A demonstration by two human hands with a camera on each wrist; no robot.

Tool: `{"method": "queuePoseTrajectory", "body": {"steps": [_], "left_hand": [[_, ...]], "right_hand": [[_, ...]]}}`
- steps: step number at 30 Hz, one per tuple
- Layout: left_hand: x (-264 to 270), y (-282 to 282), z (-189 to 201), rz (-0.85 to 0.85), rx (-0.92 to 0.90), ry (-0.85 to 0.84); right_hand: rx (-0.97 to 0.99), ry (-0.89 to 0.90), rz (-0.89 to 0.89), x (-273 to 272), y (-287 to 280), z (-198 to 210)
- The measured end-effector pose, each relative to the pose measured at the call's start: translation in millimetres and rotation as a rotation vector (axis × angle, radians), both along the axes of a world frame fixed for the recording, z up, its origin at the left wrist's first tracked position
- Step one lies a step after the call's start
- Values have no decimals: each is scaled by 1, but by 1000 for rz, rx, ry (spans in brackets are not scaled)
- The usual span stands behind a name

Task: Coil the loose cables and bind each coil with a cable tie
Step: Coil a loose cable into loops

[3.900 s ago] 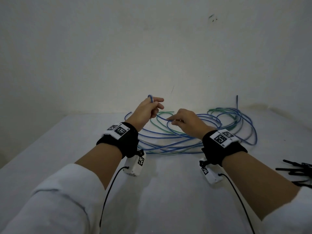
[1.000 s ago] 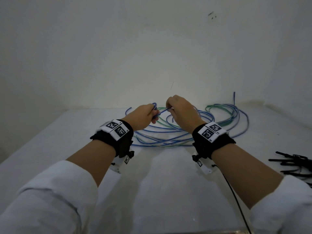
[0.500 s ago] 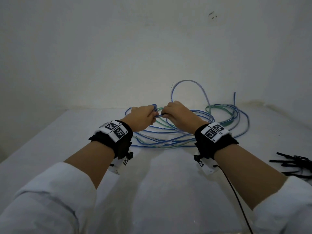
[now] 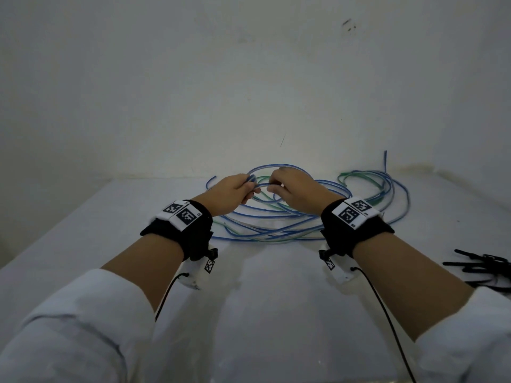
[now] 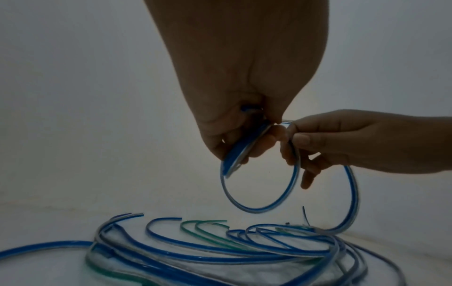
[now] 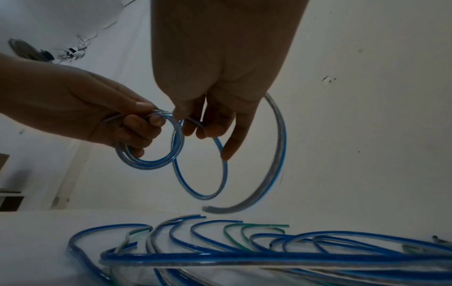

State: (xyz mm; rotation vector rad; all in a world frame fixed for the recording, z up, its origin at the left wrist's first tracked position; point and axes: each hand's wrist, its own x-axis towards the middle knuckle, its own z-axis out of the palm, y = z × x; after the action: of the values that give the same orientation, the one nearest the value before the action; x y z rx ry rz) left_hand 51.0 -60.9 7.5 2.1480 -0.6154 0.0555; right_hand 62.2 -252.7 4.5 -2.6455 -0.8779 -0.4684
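Observation:
Loose blue and green cables [image 4: 276, 225] lie in a tangle on the white table [image 4: 262, 313] by the wall. My left hand [image 4: 235, 193] grips a small coil of blue cable [image 6: 151, 154] above the pile. My right hand [image 4: 293, 189] pinches the same blue cable [image 5: 293, 174] right beside it, forming a fresh loop [image 6: 200, 174] that hangs below the fingers [image 6: 227, 147]. The cable's tail [image 6: 276, 154] curves down from my right hand to the pile. Black cable ties [image 4: 484, 269] lie at the right edge of the table.
The white wall [image 4: 249, 78] stands right behind the cable pile. Black leads [image 4: 387, 319] run from both wrist cameras back along my forearms. The table surface nearer to me carries only my arms.
The tall arc of blue cable that stood up behind my right hand has dropped low, drawn into a loop. Both hands stay close together above the pile.

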Motion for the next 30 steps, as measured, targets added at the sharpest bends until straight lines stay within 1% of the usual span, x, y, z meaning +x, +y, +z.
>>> {"method": "queuePoseTrajectory", "body": {"steps": [3,6,9,12,15,17,18,21,23,25,28,30], "left_hand": [[-4,0,1,-6,-101,77],[-8,-2,2,-90,-152,158],[-11,-4,2,-124,-197,208],[-12,-3,3,-104,-253,208],[-10,0,4,-52,-350,214],[-8,1,4,-42,-408,235],[-8,2,5,-45,-422,250],[-10,0,8,-86,-433,287],[-13,-1,11,-103,-462,291],[-13,-1,12,-95,-520,284],[-10,4,13,-53,-673,264],[-7,6,14,-33,-735,253]], "right_hand": [[1,58,-43,-3,-6,0],[72,107,-29,-4,-6,-2],[149,68,-31,-4,-5,-5],[285,94,-127,-4,-7,-6],[416,190,-246,-4,-10,-7],[514,256,-294,-4,-11,-8],[531,266,-299,-4,-10,-8],[470,226,-239,-9,-4,-7],[488,201,-226,-11,-2,-7],[546,199,-284,-8,-5,-9],[545,249,-412,-5,-12,-13],[594,315,-402,-7,-11,-13]]}}
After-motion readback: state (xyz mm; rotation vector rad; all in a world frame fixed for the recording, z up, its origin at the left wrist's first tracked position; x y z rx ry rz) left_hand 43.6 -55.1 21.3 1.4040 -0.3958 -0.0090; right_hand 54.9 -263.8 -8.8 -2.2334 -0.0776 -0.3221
